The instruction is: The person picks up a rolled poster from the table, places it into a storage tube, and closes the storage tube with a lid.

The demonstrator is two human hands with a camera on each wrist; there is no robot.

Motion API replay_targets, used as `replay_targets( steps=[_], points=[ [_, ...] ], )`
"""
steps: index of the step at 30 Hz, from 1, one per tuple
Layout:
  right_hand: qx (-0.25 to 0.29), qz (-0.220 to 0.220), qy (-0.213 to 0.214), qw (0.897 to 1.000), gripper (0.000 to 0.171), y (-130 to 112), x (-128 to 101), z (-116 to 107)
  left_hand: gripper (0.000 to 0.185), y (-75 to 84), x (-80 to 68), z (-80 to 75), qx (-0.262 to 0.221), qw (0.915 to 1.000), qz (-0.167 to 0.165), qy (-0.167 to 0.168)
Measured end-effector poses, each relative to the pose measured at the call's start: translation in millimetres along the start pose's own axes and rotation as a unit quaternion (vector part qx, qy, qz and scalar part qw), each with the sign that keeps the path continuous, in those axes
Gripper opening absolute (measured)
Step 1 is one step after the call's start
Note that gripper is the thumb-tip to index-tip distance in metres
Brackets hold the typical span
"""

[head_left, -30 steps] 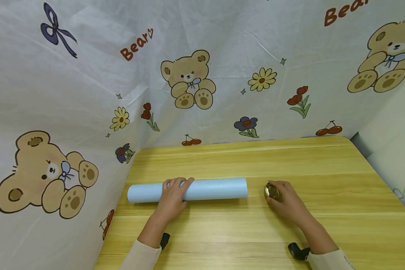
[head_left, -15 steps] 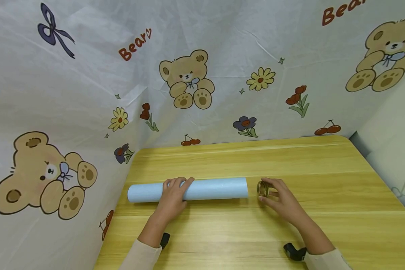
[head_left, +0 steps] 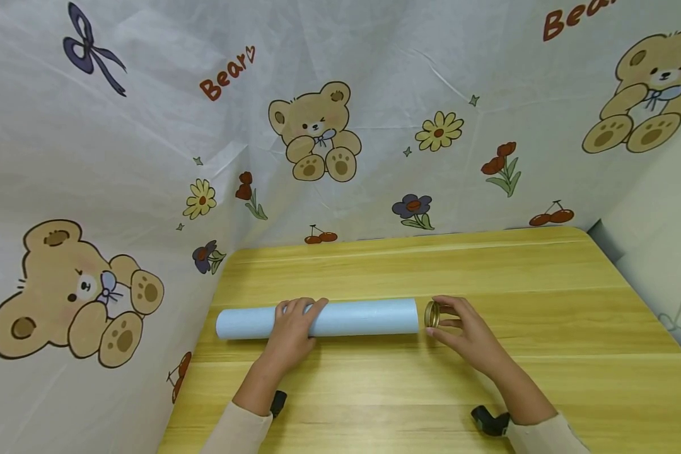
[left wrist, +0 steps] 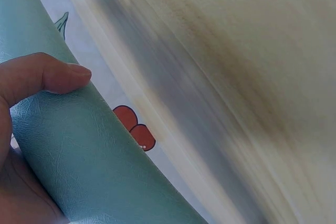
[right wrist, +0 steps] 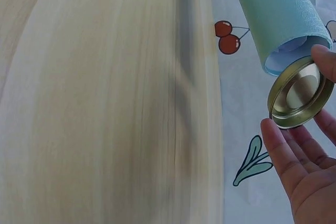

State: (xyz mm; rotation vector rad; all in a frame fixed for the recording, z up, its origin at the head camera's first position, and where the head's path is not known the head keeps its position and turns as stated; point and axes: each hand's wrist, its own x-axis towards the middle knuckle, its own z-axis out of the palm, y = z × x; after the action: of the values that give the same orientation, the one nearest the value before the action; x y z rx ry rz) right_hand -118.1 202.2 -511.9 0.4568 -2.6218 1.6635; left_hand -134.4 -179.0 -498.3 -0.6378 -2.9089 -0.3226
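The right hand (head_left: 465, 331) has swung the gold cap (head_left: 432, 314) round and carried it in: 1 second ago it sat well off the tube's end, now it stands on edge just beside the open mouth, pinched between thumb and fingers. The left hand (head_left: 292, 328) stays curled over the blue tube (head_left: 363, 317), pinning it on the counter (head_left: 545, 328). Capping looks close.

A: The head camera is looking forward and down over the table (head_left: 545, 353), taking in both hands.

B: Each wrist camera is sitting close, and both are sharing the roll (left wrist: 94, 166) (right wrist: 278, 19).
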Motion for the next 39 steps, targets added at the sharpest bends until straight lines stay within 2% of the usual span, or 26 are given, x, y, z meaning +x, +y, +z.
replay_targets(
  steps=[25, 39],
  points=[
    [0.046, -0.008, -0.02, 0.999, 0.066, -6.3, 2.8, 3.3, 0.086, 3.0, 1.5, -0.7, 0.003, 1.0, 0.005, -0.008],
    [0.113, -0.024, -0.051, 0.992, 0.062, -2.9, 1.7, 4.5, 0.089, 4.6, 2.3, -0.5, -0.002, 0.9999, 0.007, -0.011]
  ],
)
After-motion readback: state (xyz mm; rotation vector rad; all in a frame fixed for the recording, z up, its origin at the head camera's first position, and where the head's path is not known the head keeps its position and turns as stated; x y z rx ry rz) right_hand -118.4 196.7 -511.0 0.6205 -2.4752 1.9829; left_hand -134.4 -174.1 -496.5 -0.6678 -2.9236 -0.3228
